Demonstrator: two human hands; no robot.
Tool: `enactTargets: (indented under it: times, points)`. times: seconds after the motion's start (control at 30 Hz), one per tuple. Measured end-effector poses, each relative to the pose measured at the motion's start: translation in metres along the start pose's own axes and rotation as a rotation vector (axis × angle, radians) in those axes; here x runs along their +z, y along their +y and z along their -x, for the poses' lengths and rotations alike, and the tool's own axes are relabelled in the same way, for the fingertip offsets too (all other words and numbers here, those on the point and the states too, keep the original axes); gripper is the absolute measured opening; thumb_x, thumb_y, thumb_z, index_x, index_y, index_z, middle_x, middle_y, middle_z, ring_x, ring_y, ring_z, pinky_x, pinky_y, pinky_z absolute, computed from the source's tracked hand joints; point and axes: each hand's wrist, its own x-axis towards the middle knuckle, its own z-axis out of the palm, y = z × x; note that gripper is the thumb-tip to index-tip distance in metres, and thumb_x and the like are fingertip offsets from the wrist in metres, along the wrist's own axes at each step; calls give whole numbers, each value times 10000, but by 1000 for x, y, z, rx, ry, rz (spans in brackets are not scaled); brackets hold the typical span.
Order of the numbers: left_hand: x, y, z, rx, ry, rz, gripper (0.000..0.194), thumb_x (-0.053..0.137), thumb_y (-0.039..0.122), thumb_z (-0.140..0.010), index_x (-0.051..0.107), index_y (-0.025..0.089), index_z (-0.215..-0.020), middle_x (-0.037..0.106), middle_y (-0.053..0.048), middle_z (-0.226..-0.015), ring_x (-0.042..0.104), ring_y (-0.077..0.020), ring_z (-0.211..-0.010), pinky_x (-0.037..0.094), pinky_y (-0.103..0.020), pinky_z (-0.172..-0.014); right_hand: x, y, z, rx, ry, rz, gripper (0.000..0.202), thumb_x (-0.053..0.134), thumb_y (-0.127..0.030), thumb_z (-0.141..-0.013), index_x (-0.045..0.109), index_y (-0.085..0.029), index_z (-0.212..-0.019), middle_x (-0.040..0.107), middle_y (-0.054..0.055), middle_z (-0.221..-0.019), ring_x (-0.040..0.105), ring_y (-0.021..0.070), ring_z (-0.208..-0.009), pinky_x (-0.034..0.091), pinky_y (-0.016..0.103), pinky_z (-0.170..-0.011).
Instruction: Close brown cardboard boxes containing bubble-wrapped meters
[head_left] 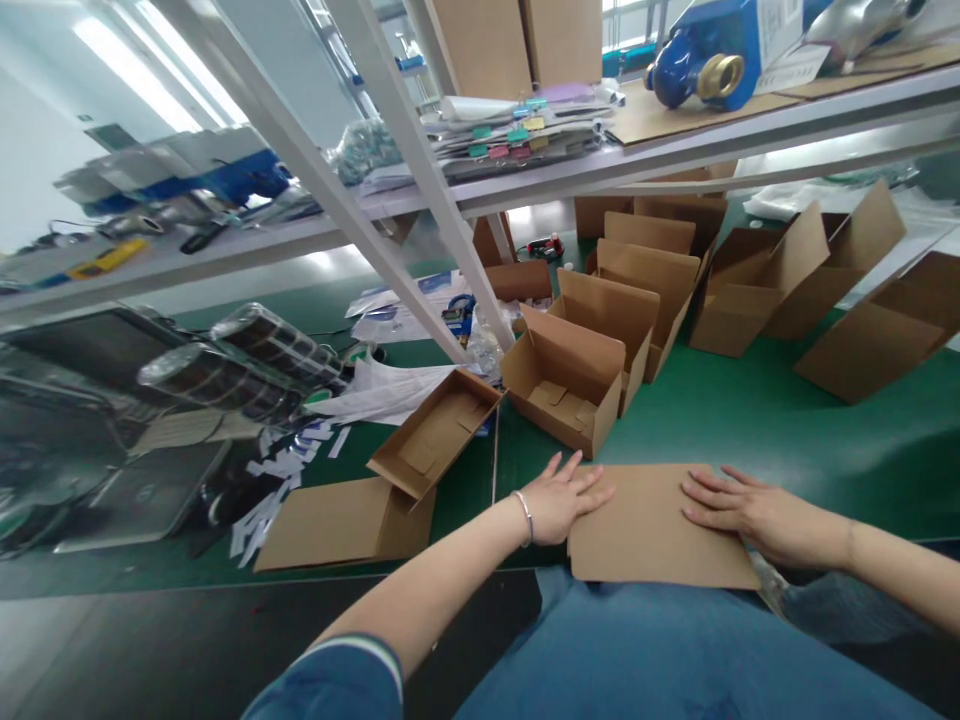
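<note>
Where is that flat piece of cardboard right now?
The flat cardboard sheet lies at the green table's near edge, under both hands: left hand, right hand.

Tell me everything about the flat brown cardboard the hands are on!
The flat cardboard sheet is plain brown and smooth, not yet folded into a box. It lies flat at the near edge of the green table, its front edge hanging over the person's lap. The left hand presses its left corner with spread fingers, and the right hand lies flat on its right side. Open boxes stand behind it.
</note>
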Motion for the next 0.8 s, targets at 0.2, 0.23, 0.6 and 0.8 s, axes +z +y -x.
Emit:
enactTargets:
  times: [0.2, 0.23, 0.6, 0.8]
  points:
    - [10, 26, -22, -91, -42, -63, 1121, 603, 649, -518, 68, 205, -1398, -67, -203, -1440, -91, -442, -1280, -30, -714, -905, 6, -25, -42, 117, 34, 91, 1194, 666, -670, -430, 106, -242, -1394, 58, 194, -1436, 24, 464, -1278, -23, 713, -912]
    - [17, 31, -25, -99, 9, -93, 1232, 620, 691, -442, 29, 186, -1398, -113, -216, -1429, -136, -452, -1267, -61, -722, -886, 10, -30, -48, 128, 52, 124, 1221, 695, -623, -403, 108, -222, -1395, 33, 216, -1431, 20, 477, -1272, -32, 709, -910]
    - [23, 34, -20, -75, 178, -53, 1093, 551, 723, -556, 62, 222, -1396, 0, -207, -1441, 19, -462, -1272, 86, -707, -907, 9, -30, -48, 70, 115, 136, 934, 600, -464, -615, 104, -296, -1389, 45, 170, -1446, 131, 456, -1266, 139, 676, -921]
    - [36, 47, -14, -128, 319, -98, 1142, 459, 841, -507, 121, 207, -1395, -18, -184, -1449, -98, -420, -1287, -49, -677, -946, 36, -63, -45, 222, 282, 227, 769, 532, -540, -718, 184, -330, -1372, 72, 123, -1453, 68, 418, -1296, 32, 694, -941]
